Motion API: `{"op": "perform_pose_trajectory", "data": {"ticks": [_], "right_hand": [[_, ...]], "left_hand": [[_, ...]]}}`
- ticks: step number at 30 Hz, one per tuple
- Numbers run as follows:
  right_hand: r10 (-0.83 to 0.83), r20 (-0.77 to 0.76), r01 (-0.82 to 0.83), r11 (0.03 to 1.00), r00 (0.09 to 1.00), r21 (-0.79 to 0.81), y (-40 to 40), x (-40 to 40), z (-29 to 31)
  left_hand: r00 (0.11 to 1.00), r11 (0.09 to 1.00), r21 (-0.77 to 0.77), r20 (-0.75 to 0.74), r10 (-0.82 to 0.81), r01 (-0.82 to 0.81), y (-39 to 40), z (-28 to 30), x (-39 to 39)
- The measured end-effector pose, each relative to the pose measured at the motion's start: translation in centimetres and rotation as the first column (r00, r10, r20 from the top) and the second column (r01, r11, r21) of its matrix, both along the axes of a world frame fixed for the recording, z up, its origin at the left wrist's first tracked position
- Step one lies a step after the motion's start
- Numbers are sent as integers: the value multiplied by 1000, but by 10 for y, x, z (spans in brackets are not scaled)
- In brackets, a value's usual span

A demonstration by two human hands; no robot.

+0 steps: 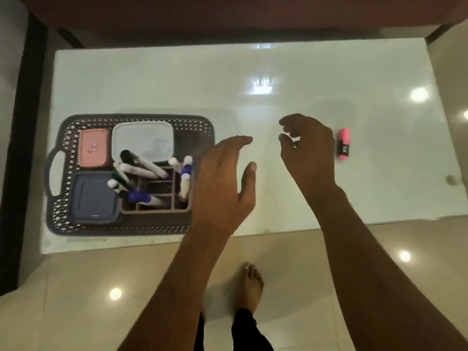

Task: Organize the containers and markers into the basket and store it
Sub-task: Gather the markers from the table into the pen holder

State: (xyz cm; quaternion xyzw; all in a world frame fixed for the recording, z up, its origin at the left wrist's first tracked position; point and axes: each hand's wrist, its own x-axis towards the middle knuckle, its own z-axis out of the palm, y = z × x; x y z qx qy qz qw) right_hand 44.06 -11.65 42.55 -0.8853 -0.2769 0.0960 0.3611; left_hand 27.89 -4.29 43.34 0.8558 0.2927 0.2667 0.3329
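A grey perforated basket (66, 138) lies on the left of the white table. It holds a pink lidded container (93, 147), a white lidded container (143, 140), a blue lidded container (92, 197) and a brown divided organizer (154, 211) with several markers (145, 164) standing and leaning in it. A pink highlighter (343, 143) lies on the table at the right. My left hand (222, 183) hovers over the basket's right end, fingers straight, empty. My right hand (307, 150) hovers just left of the highlighter, fingers loosely curled, holding nothing.
The glossy white table (278, 72) has its front edge near my feet, above a beige tiled floor (76, 300). A dark wooden piece of furniture (228, 13) stands behind the table. A small grey-green object (451, 180) sits near the table's right edge.
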Motion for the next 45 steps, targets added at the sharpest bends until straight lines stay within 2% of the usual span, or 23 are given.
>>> {"op": "perform_pose_trajectory", "data": {"ticks": [3,7,12,17,20,23,27,30,35,41,45], "right_hand": [[-50,123,69,986,991,-153,-31,26,-8],[-116,108,144,940,987,-310,-61,54,-25],[-197,88,216,884,976,-415,-84,83,-55],[-219,92,237,860,971,-452,-87,101,-78],[-234,81,247,883,969,-399,-87,105,-84],[-268,5,255,909,963,-329,-86,105,-84],[-314,-129,271,924,941,-270,-84,100,-82],[-311,-157,273,936,937,-225,-77,91,-75],[-242,-130,228,967,962,-117,-42,62,-55],[-136,-174,145,989,975,38,15,6,-18],[-82,-185,105,987,979,119,48,-37,6]], "left_hand": [[983,996,55,-171,-61,72,-28,-18,41],[934,968,195,-348,-80,156,-53,-46,90],[883,931,275,-461,-93,241,-62,-77,138],[861,927,254,-493,-120,275,-67,-95,171],[838,928,216,-523,-153,304,-73,-102,180],[833,937,176,-527,-170,303,-77,-105,183],[856,947,166,-490,-162,274,-75,-103,181],[885,962,159,-447,-129,220,-67,-98,174],[932,981,147,-356,-64,123,-46,-79,145],[966,994,104,-258,8,20,-8,-44,92],[972,986,160,-224,73,-37,20,-19,50]]}}
